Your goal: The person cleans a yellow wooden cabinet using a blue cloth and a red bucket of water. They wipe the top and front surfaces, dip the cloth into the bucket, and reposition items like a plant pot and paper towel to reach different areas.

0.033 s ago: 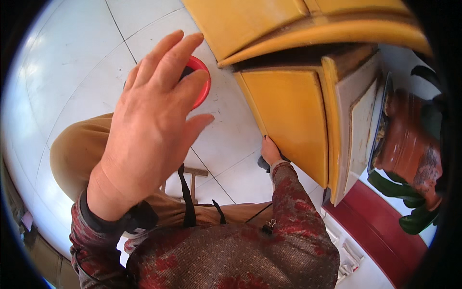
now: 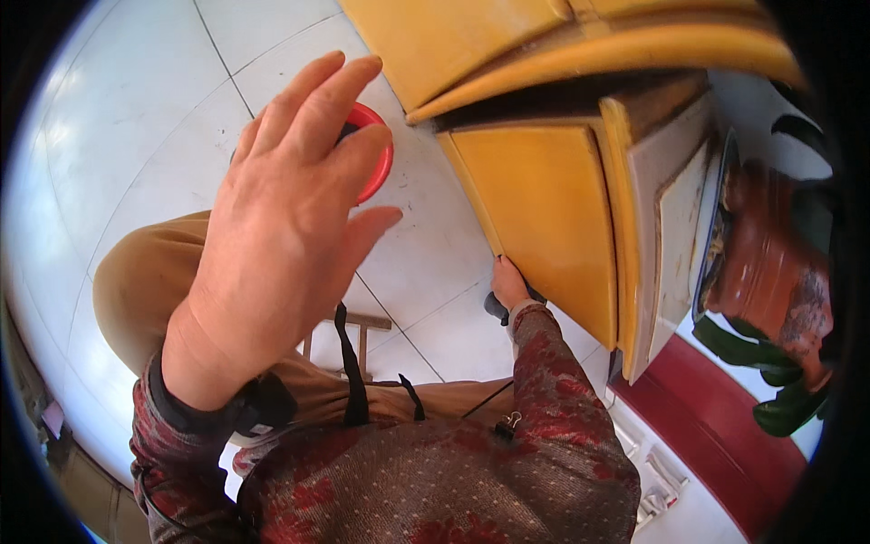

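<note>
My left hand (image 2: 281,199) is raised in the middle-left, back of the hand up, fingers spread and holding nothing. Behind its fingers, a red round container (image 2: 379,168) stands on the floor, partly hidden, with something dark inside. My right hand (image 2: 510,283) reaches down to the lower left edge of a yellow cabinet panel (image 2: 539,204). Its thumb side lies against that edge; most of the fingers are hidden, so a grip cannot be made out. Close under this hand is a dark object (image 2: 496,308), perhaps a shoe.
A yellow cabinet top (image 2: 625,50) overhangs at the upper right. Beyond the panel stands a brown pot (image 2: 766,240) with green leaves (image 2: 788,412). A dark red strip (image 2: 716,440) runs along the lower right. A small wooden stool (image 2: 365,344) is by my legs on white floor tiles (image 2: 435,272).
The view has shifted very slightly. Both hands keep the same pose and place, and nothing has been taken hold of or let go.
</note>
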